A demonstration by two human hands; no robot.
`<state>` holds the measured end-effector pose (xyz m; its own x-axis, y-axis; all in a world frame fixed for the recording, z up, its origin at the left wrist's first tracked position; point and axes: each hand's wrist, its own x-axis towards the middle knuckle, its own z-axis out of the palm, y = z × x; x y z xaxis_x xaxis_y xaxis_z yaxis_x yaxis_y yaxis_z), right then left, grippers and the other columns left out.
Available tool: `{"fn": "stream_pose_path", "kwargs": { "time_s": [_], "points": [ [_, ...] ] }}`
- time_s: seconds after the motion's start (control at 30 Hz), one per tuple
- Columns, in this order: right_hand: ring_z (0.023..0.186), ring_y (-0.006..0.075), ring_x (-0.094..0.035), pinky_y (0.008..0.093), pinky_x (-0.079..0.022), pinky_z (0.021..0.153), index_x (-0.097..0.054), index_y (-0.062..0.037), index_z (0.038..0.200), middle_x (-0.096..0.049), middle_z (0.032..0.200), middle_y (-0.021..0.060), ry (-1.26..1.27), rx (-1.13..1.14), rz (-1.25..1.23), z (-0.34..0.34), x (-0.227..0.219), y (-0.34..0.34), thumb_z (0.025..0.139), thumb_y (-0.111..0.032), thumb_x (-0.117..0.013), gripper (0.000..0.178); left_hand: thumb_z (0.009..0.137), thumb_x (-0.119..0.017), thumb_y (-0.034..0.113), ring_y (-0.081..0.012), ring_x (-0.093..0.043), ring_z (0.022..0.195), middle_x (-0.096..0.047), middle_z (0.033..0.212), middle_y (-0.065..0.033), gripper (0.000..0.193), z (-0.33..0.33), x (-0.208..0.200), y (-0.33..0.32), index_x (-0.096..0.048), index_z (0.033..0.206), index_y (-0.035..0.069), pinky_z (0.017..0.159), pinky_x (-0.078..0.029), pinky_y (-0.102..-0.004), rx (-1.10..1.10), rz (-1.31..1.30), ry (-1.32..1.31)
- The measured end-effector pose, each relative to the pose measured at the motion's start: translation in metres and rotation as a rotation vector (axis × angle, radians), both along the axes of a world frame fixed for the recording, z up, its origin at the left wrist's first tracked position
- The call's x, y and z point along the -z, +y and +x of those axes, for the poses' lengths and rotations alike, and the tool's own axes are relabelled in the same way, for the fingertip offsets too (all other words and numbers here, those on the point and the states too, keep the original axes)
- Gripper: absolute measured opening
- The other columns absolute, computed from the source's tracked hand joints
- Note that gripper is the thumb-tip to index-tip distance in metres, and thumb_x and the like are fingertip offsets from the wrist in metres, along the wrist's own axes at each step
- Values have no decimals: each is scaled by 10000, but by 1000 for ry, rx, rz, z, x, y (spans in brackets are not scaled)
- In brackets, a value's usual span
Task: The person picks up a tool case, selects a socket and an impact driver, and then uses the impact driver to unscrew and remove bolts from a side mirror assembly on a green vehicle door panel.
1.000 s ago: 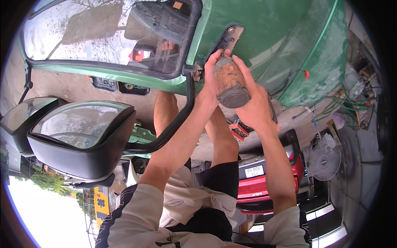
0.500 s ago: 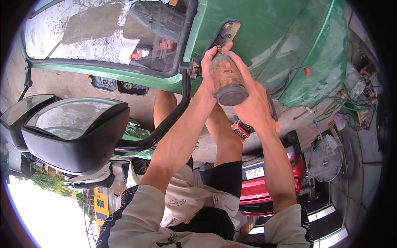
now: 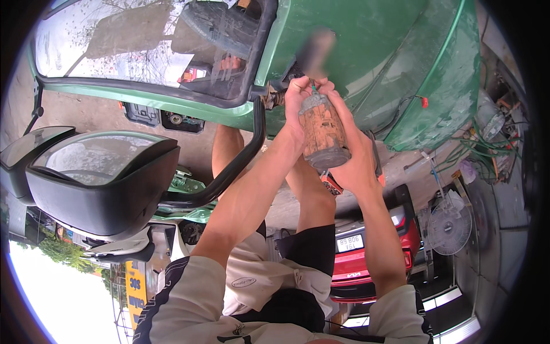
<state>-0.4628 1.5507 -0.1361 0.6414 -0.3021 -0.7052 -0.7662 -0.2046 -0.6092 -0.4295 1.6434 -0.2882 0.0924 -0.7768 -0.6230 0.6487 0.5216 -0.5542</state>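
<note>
My right hand (image 3: 356, 157) is wrapped round a worn power driver (image 3: 323, 132) with a scuffed orange body and a dark grey round rear end. Its nose, with a small green-banded bit (image 3: 314, 88), points away from me toward a dark bracket (image 3: 309, 60) on a green vehicle panel (image 3: 378, 46). The upper part of this bracket is blurred. At the nose, the fingers of my left hand (image 3: 294, 106) are closed together beside the bit. Whatever they pinch is hidden behind the thumb and fingertips.
A black mirror arm (image 3: 252, 149) curves beside my left forearm to two large mirrors (image 3: 103, 183). A windscreen (image 3: 143, 51) fills the upper left. Open tool cases (image 3: 182, 122) lie on the ground. Toward the right are a red car (image 3: 366, 258), a fan (image 3: 451, 229) and green cables (image 3: 481, 149).
Both hands and the driver have shifted slightly down and right, toward me. The driver has tilted, showing more of its orange side. My left fingers have drawn lower along the bracket.
</note>
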Motion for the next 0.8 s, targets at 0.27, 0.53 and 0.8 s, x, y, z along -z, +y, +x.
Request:
{"fn": "stream_pose_path", "kwargs": {
  "time_s": [0.27, 0.53, 0.8],
  "points": [
    [1174, 282, -646, 382, -500, 993, -399, -72, 1511, -645, 1313, 143, 46, 287, 172, -46, 0, -13, 785, -66, -788, 825, 921, -482, 247, -145, -438, 656, -431, 724, 10, 255, -1, -14, -8, -571, 1089, 78, 633, -412, -313, 228, 136, -79],
    [600, 104, -539, 263, -450, 552, -557, -8, 1200, -600, 1012, 113, 67, 790, 641, -89, 8, -23, 865, -30, -705, 367, 992, -500, 214, -136, -405, 656, -440, 701, -10, 197, 3, -23, -4, -562, 1091, 56, 682, -356, -278, 309, 129, -410],
    [587, 122, -522, 291, -459, 556, -481, 22, 1300, -552, 1021, 142, -167, 1120, 1115, -134, 34, -11, 904, -125, -683, 469, 1082, -462, 276, -145, -393, 627, -445, 680, -16, 249, -6, -19, 0, -563, 1029, 55, 636, -352, -296, 435, 193, -498]
  ]
}}
